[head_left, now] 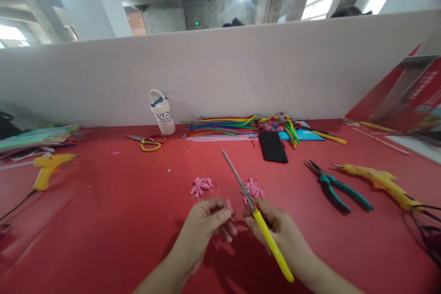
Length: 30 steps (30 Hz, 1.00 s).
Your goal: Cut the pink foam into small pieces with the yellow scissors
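Note:
My left hand (206, 223) pinches a small pink piece (228, 203) between thumb and fingers, low at the centre of the red table (103, 220). Right beside it, my right hand (275, 229) grips yellow-handled scissors (255, 213) whose shut blades point up and to the left. Two small heaps of pink cut pieces (201, 185) (254, 189) lie just beyond my hands.
Green-handled pliers (336, 189) and a yellow glue gun (381, 183) lie to the right. Another glue gun (48, 169) is at left. Further back are spare scissors (149, 141), a white cup (162, 113), coloured pipe cleaners (223, 127), a black phone (273, 146), a red box (409, 96) and a white partition (220, 69).

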Each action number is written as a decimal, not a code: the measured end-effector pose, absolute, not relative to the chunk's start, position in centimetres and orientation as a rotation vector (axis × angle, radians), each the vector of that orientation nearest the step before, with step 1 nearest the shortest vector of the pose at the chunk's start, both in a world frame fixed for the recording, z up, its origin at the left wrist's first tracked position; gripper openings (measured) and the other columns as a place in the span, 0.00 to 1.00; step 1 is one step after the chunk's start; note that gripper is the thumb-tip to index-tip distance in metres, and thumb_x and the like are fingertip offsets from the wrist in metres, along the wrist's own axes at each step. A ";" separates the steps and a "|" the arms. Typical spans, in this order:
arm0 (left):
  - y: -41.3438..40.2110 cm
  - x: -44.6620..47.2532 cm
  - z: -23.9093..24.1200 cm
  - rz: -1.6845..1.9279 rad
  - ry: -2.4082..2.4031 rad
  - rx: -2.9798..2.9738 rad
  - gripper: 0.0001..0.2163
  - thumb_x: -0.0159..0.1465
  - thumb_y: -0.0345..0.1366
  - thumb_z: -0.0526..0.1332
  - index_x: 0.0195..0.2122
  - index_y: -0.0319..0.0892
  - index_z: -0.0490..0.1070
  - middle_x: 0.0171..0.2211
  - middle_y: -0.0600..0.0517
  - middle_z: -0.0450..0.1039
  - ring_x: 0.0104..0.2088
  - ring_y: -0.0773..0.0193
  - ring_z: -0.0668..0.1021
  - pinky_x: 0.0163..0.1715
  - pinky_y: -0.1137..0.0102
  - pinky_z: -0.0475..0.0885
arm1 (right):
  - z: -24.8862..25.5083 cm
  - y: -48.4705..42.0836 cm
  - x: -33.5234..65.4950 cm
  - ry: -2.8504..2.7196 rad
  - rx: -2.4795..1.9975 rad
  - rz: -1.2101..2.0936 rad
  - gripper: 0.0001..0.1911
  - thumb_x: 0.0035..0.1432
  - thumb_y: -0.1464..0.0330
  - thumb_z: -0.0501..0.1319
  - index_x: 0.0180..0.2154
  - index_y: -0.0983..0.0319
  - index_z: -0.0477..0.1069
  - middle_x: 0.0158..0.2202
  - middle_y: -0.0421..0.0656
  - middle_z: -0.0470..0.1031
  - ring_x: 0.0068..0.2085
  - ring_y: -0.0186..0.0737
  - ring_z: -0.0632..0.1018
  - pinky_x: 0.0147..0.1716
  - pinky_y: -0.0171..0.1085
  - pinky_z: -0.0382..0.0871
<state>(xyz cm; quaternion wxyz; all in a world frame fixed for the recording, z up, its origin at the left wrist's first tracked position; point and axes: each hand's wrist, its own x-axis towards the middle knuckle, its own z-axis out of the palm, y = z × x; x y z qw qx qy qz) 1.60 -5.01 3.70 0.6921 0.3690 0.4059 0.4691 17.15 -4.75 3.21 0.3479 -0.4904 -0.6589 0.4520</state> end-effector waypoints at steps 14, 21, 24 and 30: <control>-5.6 2.5 3.0 0.818 0.914 0.932 0.06 0.48 0.33 0.62 0.25 0.36 0.68 0.21 0.49 0.71 0.17 0.70 0.71 0.18 0.75 0.65 | 3.1 -5.0 17.0 -1.500 -1.249 1.526 0.07 0.47 0.66 0.53 0.23 0.61 0.56 0.15 0.31 0.62 0.11 0.23 0.58 0.08 0.25 0.50; -5.5 2.9 2.8 0.894 1.026 0.950 0.05 0.46 0.33 0.63 0.21 0.37 0.67 0.15 0.53 0.69 0.14 0.70 0.69 0.15 0.75 0.64 | 3.2 -5.0 17.0 -1.657 -1.280 1.323 0.10 0.49 0.63 0.52 0.22 0.59 0.53 0.16 0.32 0.58 0.15 0.26 0.60 0.13 0.28 0.53; -5.0 1.9 3.4 1.015 1.070 0.876 0.03 0.48 0.31 0.61 0.22 0.37 0.68 0.14 0.55 0.68 0.15 0.71 0.68 0.16 0.76 0.64 | 3.6 -4.9 17.4 -1.861 -1.337 1.014 0.13 0.48 0.62 0.54 0.21 0.59 0.52 0.17 0.33 0.57 0.18 0.29 0.61 0.17 0.29 0.53; -4.1 -0.1 4.6 1.309 1.000 0.750 0.02 0.51 0.31 0.60 0.24 0.38 0.68 0.20 0.55 0.69 0.21 0.72 0.71 0.23 0.77 0.66 | 3.6 -5.0 17.6 -2.219 -1.424 0.583 0.07 0.50 0.64 0.53 0.27 0.59 0.56 0.20 0.36 0.67 0.20 0.34 0.67 0.18 0.31 0.51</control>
